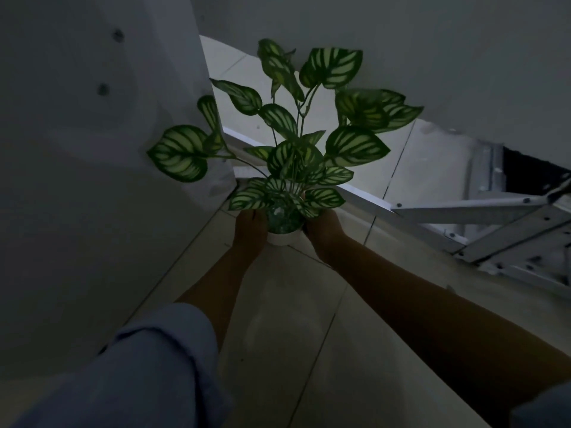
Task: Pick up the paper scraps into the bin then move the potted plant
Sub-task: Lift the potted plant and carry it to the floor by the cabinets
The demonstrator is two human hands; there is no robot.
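The potted plant [285, 156] has broad green leaves with pale stripes and stands in a small white pot [281, 237]. My left hand [250, 227] grips the pot's left side and my right hand [324, 230] grips its right side. The pot is low over the tiled floor, close to a corner; whether it touches the floor I cannot tell. No paper scraps or bin are in view. The scene is dim.
A white wall or cabinet panel [92, 149] rises on the left. A white metal frame with bolted struts [494, 223] lies at the right, under a pale surface [432, 57]. Light floor tiles [293, 335] stretch toward me.
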